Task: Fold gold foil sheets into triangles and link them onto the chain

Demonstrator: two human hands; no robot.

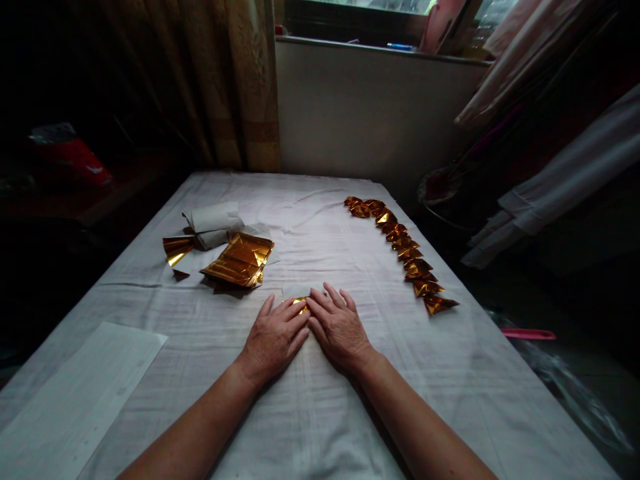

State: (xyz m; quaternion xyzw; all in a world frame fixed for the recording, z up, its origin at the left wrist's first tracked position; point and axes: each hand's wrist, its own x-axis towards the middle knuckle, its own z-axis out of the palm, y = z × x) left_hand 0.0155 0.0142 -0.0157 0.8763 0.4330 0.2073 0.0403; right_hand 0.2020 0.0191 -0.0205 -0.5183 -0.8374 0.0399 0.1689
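My left hand (274,339) and my right hand (341,328) lie side by side on the cloth-covered table, their fingertips meeting over a small sheet of gold foil paper (301,301). Most of that sheet is hidden under the fingers; a pale edge shows beyond it. Both hands rest flat with fingers stretched out. Up and to the left of my left hand lies a stack of gold foil sheets (239,260). To the right of my right hand, a curved row of folded gold foil pieces (406,253) runs along the table's right side.
Crumpled pale paper (216,220) and a curled gold foil scrap (177,249) lie by the stack. A white sheet (85,400) covers the table's near left. The white tablecloth (320,233) has wrinkles. Clothes (575,180) hang at right; a curtain (245,87) hangs behind.
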